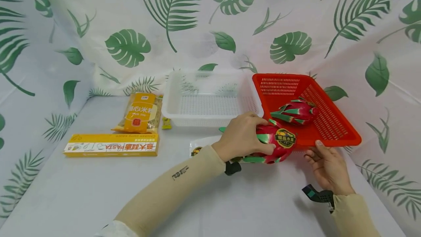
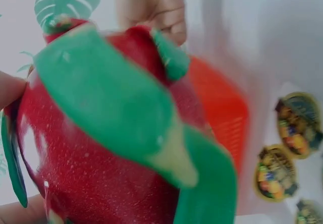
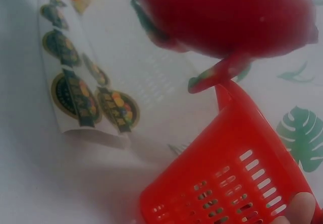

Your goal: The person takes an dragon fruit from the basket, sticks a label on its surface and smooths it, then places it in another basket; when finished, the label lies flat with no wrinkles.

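Observation:
My left hand (image 1: 245, 138) grips a red dragon fruit (image 1: 277, 153) with green scales and a round black-and-gold label, over the front edge of a red basket (image 1: 329, 143). In the left wrist view, the dragon fruit (image 2: 101, 148) fills much of the picture between thumb and fingers. At the basket's front rim, my right hand (image 1: 330, 171) pinches the edge with thumb and curled fingers. A second dragon fruit (image 1: 300, 112) lies inside the basket. A sheet of round fruit stickers (image 3: 75, 90) lies on the table, partly hidden by the left arm in the head view.
Left of the red basket stands a white basket (image 1: 210, 121). Farther left are a yellow noodle bag (image 1: 141, 112), a small yellow packet (image 1: 166, 123) and a pasta box (image 1: 112, 145). Leaf-print cloth (image 1: 197, 21) rises behind the table.

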A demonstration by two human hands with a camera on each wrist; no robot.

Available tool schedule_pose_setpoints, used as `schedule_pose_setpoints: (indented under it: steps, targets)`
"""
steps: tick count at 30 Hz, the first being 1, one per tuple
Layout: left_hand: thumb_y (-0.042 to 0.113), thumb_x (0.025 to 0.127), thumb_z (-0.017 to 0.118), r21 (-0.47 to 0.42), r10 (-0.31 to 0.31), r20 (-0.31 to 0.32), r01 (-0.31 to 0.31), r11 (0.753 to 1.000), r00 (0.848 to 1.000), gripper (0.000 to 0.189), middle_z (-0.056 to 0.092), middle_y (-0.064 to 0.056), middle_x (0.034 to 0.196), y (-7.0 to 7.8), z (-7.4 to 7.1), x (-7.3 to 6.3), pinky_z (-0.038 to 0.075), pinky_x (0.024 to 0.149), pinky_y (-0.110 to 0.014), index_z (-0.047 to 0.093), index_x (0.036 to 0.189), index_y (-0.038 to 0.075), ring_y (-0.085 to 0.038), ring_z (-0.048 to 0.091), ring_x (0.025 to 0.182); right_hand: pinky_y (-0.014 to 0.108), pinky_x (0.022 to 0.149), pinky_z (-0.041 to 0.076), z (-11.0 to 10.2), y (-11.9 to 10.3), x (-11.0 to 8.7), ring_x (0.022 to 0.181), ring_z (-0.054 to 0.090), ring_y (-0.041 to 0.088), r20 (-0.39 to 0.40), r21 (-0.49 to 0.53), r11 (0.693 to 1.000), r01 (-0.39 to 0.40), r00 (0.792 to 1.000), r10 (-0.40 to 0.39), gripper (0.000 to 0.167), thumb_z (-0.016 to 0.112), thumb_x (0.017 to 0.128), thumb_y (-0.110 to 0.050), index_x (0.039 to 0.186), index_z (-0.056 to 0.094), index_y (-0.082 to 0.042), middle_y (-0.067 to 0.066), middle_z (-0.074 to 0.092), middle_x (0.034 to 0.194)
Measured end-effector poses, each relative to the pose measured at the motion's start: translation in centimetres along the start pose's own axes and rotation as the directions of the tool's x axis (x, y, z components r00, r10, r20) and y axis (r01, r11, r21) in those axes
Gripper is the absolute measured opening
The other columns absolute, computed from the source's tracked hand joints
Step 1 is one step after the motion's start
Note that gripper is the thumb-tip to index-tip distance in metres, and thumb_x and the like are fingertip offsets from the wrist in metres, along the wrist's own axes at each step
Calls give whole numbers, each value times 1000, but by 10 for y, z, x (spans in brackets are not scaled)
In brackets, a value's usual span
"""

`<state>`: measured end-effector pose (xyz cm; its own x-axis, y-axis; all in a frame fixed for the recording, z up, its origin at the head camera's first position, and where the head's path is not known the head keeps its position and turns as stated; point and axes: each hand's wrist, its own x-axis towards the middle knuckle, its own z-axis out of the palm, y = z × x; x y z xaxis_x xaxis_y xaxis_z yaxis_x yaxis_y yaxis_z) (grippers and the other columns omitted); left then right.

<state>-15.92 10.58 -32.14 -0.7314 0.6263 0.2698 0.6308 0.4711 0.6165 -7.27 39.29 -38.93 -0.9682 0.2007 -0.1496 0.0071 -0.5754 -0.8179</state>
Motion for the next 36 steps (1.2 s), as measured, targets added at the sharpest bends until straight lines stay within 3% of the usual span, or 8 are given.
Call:
schedule_pose_setpoints:
  steps: [9, 19, 29, 36]
  targets:
    - [49, 77, 81, -60, -46, -7, 45, 997, 999, 63, 67, 8, 116, 16, -2, 22, 49, 69, -12, 71, 132, 19, -2, 56, 98, 25, 75, 63, 3, -3, 0, 78, 74, 17, -41, -46, 999, -7, 999, 5, 14, 61, 104, -23, 112, 64, -13, 2, 80, 96]
    - [49, 80, 84, -64, -128, -17, 126, 990, 992, 69, 62, 9, 125, 33, 11, 58, 49, 73, -10, 64, 141, 24, -1, 54, 107, 26, 75, 64, 3, -5, 3, 77, 74, 17, -39, -13, 1000, -23, 999, 22, 13, 61, 104, -21, 104, 69, -11, 4, 79, 93]
    - [57, 81, 81, 73, -154, 1, 154, 985, 988, 71, 58, 16, 130, 55, 42, 97, 49, 77, -9, 59, 144, 33, 3, 51, 107, 27, 75, 63, -5, -8, -2, 78, 74, 18, -55, -7, 999, -39, 998, 38, 10, 60, 105, -21, 103, 62, -12, 4, 80, 94]
    - [64, 83, 78, 282, -111, 30, 99, 954, 993, 70, 57, 17, 132, 78, 71, 123, 52, 88, -11, 57, 143, 35, 4, 51, 107, 28, 76, 63, -8, -4, -3, 78, 74, 20, 1, 29, 999, -18, 1000, 18, 15, 54, 107, -18, 104, 66, -9, 6, 80, 96]
